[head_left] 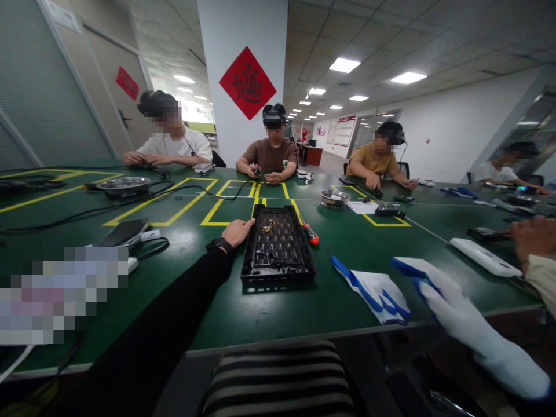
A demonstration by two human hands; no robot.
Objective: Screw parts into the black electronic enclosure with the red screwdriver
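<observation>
My bare left hand [238, 233] grips the left wall of a shallow black plastic case [278, 237], its fingers at the rim. Rows of small light marks cover the inside of the case. Within it lie a small yellowish part [269, 225] and dark pieces near the front. Beside its right wall rests a screwdriver [311, 234] with a red and black handle. My right hand [443, 289], in a white glove with blue fingertips, is held out over the table's front edge, fingers apart with nothing between them. Another such glove [377, 294] lies flat to its left.
On the green table [208, 313], a phone [125, 231] and cables sit left. Metal bowls [334, 198] [125, 185] stand farther back. A white oblong device [484, 258] lies right, near another person's hand [534, 237]. Several people sit across. A striped cushion [278, 379] is below.
</observation>
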